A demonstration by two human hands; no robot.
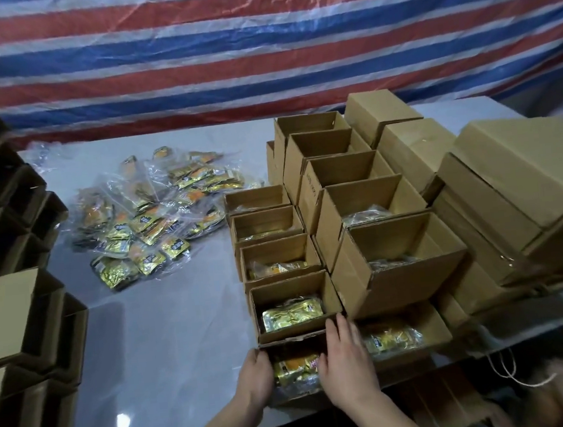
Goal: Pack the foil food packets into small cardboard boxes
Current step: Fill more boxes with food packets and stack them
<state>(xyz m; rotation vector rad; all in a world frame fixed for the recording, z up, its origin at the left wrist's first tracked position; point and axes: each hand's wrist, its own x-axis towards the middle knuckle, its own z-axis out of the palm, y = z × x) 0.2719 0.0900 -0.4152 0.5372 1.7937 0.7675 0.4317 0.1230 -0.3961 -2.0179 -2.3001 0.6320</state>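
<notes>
A small open cardboard box (287, 345) stands at the table's near edge with a gold foil packet (296, 366) inside it. My left hand (256, 374) grips the box's left wall. My right hand (345, 355) lies flat with straight fingers on the box's right side, partly over the packet. Behind it runs a row of open boxes, the nearest (296, 329) holding gold foil packets (291, 314). A loose pile of bagged foil packets (149, 215) lies on the table at centre left.
More open boxes (399, 270) stand two high at the right, with closed boxes (510, 174) stacked beyond them. Empty boxes (17, 307) are piled along the left edge. The grey table (155, 346) meets a striped tarp (257, 43) at the back.
</notes>
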